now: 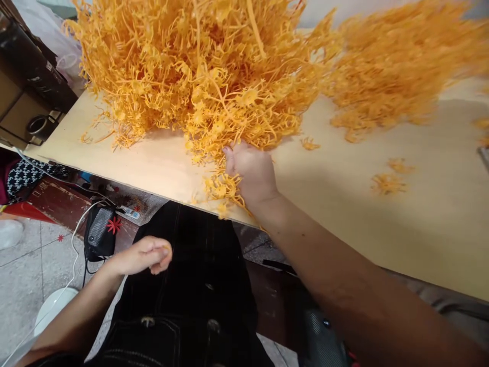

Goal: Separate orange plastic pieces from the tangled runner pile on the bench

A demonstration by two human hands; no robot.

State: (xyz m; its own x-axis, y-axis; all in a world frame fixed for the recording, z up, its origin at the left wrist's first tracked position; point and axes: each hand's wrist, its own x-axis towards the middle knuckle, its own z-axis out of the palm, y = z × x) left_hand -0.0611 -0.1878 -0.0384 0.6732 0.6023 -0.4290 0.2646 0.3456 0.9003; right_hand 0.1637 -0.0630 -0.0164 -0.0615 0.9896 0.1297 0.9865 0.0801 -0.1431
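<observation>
A large heap of orange plastic flower-like sprigs (183, 76), with thin stems and small star-shaped heads, is piled on the table. At the near edge of this heap, my right hand (254, 171) is closed around a clump of orange sprigs (223, 188), some of which stick out below the fist toward the table's edge. My left hand (148, 253) is held low over my dark clothing, apart from the table. Its fingers are curled with thumb and forefinger together, and what they hold, if anything, is too small to name.
The pale wooden table (344, 204) bears a second, blurred orange pile (389, 66) at right and a few loose pieces (387, 183). Cardboard boxes (19, 107) and a tape roll (37, 125) stand at left. Below are a black bag-like object (100, 232) and a white cable (76, 255).
</observation>
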